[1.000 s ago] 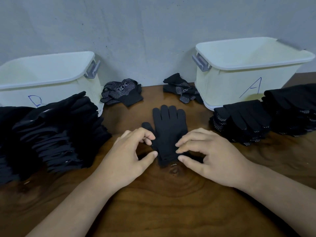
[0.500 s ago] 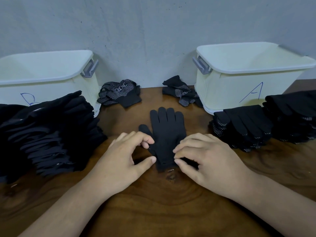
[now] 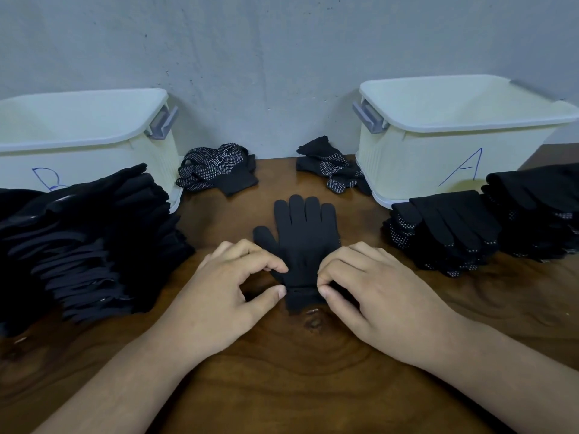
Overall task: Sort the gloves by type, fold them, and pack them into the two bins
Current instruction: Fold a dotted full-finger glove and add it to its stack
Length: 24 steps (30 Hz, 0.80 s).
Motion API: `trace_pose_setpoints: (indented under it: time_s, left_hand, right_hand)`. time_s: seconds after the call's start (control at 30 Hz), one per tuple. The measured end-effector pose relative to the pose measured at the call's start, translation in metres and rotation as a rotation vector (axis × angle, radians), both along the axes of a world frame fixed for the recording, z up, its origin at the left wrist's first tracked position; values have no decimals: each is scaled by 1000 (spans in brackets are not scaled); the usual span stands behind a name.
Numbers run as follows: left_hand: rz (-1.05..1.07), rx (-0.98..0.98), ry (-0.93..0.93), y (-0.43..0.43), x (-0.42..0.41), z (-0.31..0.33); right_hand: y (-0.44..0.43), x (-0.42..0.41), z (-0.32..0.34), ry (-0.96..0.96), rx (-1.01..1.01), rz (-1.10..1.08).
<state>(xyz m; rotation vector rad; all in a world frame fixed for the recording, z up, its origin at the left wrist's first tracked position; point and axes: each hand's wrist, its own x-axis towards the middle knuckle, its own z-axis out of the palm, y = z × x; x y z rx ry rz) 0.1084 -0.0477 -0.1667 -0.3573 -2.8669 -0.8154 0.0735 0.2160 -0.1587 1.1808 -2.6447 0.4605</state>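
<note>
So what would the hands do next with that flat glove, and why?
Probably fold it: the left hand and right hand pinch the cuff of the black glove, which lies spread flat on the table, fingers pointing away.

The glove (image 3: pixel 302 242) lying flat in the middle is plain black. The stack of gloves at the left (image 3: pixel 94 249) is plain black as well. The stack at the right (image 3: pixel 445 233) is black with white dots along the edges. Two small heaps by the wall, the left heap (image 3: pixel 216 170) and the right heap (image 3: pixel 332 170), are black with white dots. Both bins are cream: bin B (image 3: pixel 147 151) carries a blue letter, bin A (image 3: pixel 407 164) likewise, and each has a grey handle. The table (image 3: pixel 282 386) is dark brown with wood grain. The wall (image 3: pixel 250 57) is pale grey.
</note>
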Motion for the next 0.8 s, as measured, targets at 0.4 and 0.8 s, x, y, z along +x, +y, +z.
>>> trace_pose_setpoints:
  time_s: [0.4,0.8]
  left_hand:
    - [-112,-74,77,-1,1,2]
    - [-118,-68,85,0,0,1]
  right_hand:
    - [15,-26,-11,-68,-170,-211]
    - [14,-30,-8,-19,-40,-185]
